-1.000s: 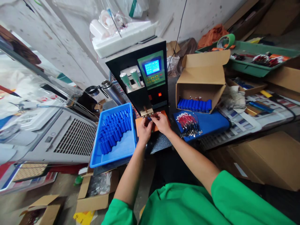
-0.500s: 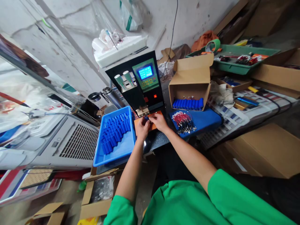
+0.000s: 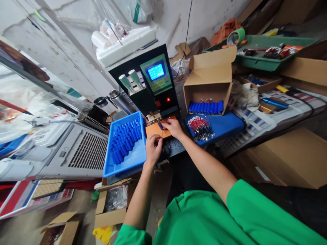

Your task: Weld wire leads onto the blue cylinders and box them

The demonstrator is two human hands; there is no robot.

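Observation:
My right hand (image 3: 174, 128) pinches a small blue cylindrical battery (image 3: 160, 126) over the orange plate (image 3: 153, 131), just below the metal electrodes (image 3: 154, 116) of a black spot welder (image 3: 143, 102). Nearer to me, my left hand (image 3: 153, 149) has its fingers curled at the plate's front edge. A thin dark line, perhaps a wire, runs beside its fingertips; what that hand grips is too small to make out. To its left stands a blue tray (image 3: 136, 154) with rows of blue batteries (image 3: 126, 137).
Right of the welder, a bundle of red and black connector wires (image 3: 200, 128) lies on a blue surface (image 3: 227, 131). Behind it an open cardboard box (image 3: 208, 80) holds blue batteries with leads. A steel flask (image 3: 122, 101) stands behind the tray. A green tray (image 3: 268, 63) sits far right.
My left hand has moved back toward me, away from the electrodes and from my right hand. The right hand stays near the electrodes with the battery. The camera view has shifted slightly.

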